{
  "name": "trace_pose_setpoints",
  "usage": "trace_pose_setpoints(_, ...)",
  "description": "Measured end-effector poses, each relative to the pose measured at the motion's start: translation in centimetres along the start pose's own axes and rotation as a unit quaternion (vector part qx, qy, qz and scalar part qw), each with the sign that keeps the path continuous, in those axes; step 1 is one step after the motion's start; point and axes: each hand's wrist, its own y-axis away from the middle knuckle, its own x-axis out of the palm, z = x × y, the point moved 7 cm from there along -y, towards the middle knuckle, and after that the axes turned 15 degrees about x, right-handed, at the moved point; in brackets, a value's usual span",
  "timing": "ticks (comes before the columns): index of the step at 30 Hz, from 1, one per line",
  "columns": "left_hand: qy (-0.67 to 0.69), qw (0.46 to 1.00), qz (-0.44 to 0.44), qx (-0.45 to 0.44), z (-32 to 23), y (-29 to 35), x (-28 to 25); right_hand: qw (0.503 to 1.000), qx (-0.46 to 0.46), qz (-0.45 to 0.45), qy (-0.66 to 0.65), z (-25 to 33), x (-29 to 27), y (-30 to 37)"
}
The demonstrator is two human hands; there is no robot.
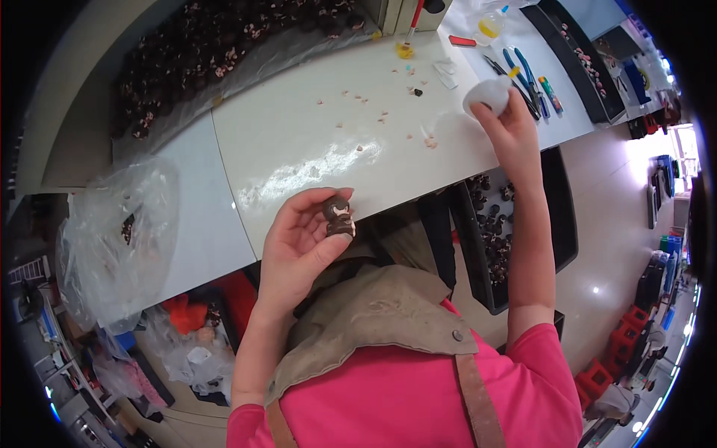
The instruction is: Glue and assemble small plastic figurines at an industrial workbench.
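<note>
My left hand (302, 243) holds a small dark brown figurine (339, 216) with pale pink markings between thumb and fingers, just above the near edge of the white worktable (299, 142). My right hand (511, 123) reaches out over the table's right side and grips a white rounded lump (487, 95), soft-looking, its kind unclear. Blue-handled pliers (520, 71) lie on the table just beyond that hand.
Small pink scraps (373, 119) dot the tabletop. A heap of dark figurines (216, 52) lies at the back left. A black tray (508, 231) with more figurines sits below the table's right edge. A crumpled clear plastic bag (119, 239) hangs at the left.
</note>
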Motion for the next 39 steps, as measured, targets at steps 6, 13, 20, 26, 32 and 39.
trace_pose_setpoints(6,0.029,0.999,0.009,-0.037,1.2,-1.4,0.3,0.998,-0.01,-0.052,-0.019,-1.6,-0.2,-2.6)
trace_pose_setpoints(13,-0.012,0.998,0.047,-0.043,1.9,-2.0,0.0,0.96,-0.163,-0.216,0.077,2.2,-1.4,3.5)
trace_pose_setpoints(20,-0.005,0.997,0.04,-0.065,2.0,-2.0,0.2,0.959,-0.262,0.106,-0.038,5.3,9.9,10.0)
trace_pose_setpoints(26,0.034,0.996,0.043,-0.066,2.0,-2.0,0.5,0.952,-0.255,0.091,-0.146,4.8,11.1,9.7)
trace_pose_setpoints(32,0.044,0.996,0.034,-0.076,2.1,-2.0,0.5,0.947,-0.226,0.114,-0.199,4.4,11.3,9.3)
trace_pose_setpoints(39,0.057,0.993,0.035,-0.102,2.1,-2.3,0.6,0.947,-0.238,0.114,-0.184,4.4,11.1,9.0)
